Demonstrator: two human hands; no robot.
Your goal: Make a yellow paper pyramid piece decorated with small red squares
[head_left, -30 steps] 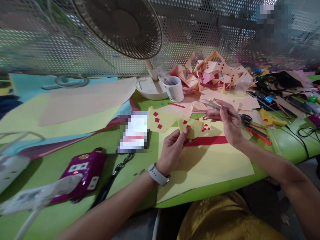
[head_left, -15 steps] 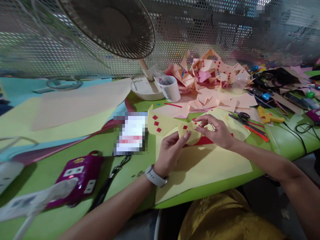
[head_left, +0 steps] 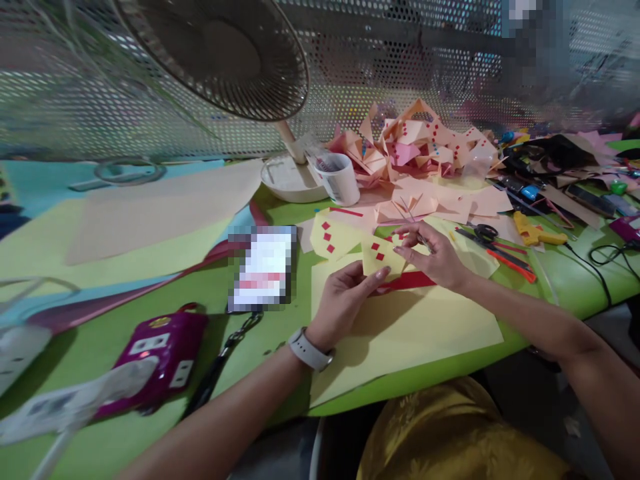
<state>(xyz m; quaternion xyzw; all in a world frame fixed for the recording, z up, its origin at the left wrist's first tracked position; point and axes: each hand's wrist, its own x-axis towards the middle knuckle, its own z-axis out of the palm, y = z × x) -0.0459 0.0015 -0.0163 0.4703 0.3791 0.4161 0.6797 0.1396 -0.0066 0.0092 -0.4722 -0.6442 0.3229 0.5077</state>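
My left hand (head_left: 345,297), with a grey watch on its wrist, pinches a pale yellow folded paper piece (head_left: 370,257) between thumb and fingers. Small red diamonds are stuck on the paper, two of them on the panel by my thumb. My right hand (head_left: 433,257) is closed around a thin metal tool (head_left: 427,244), mostly hidden by the fingers; its kind cannot be made out. The right fingertips are at the paper's right edge. Under both hands lie a large yellow sheet (head_left: 400,340) and a red strip (head_left: 413,280).
Left of my hands lies a phone (head_left: 265,267), near a purple power socket (head_left: 155,360). Behind are a fan (head_left: 225,53), a white cup (head_left: 343,180) and a heap of folded peach paper (head_left: 415,147). Scissors (head_left: 485,233), an orange cutter (head_left: 515,267) and a yellow glue gun (head_left: 537,232) lie right.
The yellow paper has shifted and turned slightly in my left hand, and a second diamond now shows on the panel near my thumb. My right hand has barely moved.
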